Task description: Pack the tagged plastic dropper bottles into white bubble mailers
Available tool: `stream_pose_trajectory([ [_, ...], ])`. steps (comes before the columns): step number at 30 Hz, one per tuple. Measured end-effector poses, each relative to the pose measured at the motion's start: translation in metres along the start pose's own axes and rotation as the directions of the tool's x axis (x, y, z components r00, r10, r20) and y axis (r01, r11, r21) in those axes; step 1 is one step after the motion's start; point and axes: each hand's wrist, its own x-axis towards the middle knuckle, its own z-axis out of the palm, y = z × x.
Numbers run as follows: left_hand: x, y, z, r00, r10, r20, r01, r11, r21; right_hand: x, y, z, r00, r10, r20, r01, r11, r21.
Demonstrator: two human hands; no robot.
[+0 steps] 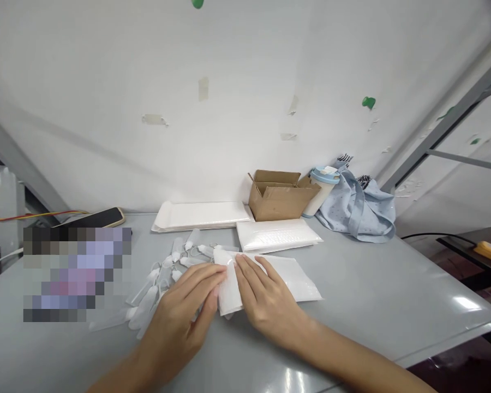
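Note:
A white padded envelope (288,275) lies on the grey table in front of me. My left hand (192,305) pinches its left end between thumb and fingers. Flat on top of the envelope rests my right hand (265,297), with the fingers stretched out toward that same end. Beside and partly behind my left hand is a loose pile of translucent white plastic tubes (147,300) with small rings. Another white padded envelope (278,236) sits just beyond the one under my hands.
A stack of white padded envelopes (202,215) lies by the wall. Right of it stand an open cardboard box (282,202), a lidded cup (321,194) and a light blue cloth bag (355,210). A phone (102,219) is at the left, behind a blurred-out item (77,273).

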Motion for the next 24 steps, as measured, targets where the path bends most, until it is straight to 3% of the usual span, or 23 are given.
stream_pose_trajectory([
  [6, -0.002, -0.004, 0.003, 0.992, 0.127, -0.025, -0.124, 0.986, 0.115, 0.003, 0.005, -0.004, 0.994, 0.036, -0.105, -0.027, 0.996, 0.087],
  [11, -0.005, -0.012, 0.004, 0.971, 0.238, 0.017, -0.235, 0.942, 0.24, 0.003, 0.003, -0.009, 0.98, -0.036, -0.197, 0.055, 0.994, 0.094],
  [16, -0.005, -0.013, 0.007, 0.932, 0.356, 0.066, -0.352, 0.848, 0.396, 0.004, -0.001, -0.015, 0.981, -0.063, -0.185, 0.088, 0.988, 0.13],
  [19, -0.001, -0.009, 0.011, 0.958, 0.278, 0.077, -0.288, 0.903, 0.32, 0.005, 0.003, -0.018, 0.982, -0.048, -0.181, 0.077, 0.985, 0.156],
  [24, 0.019, -0.001, 0.013, 0.999, -0.014, 0.049, 0.011, 0.997, 0.073, 0.005, 0.014, -0.018, 0.943, 0.119, -0.312, -0.071, 0.985, 0.159],
])
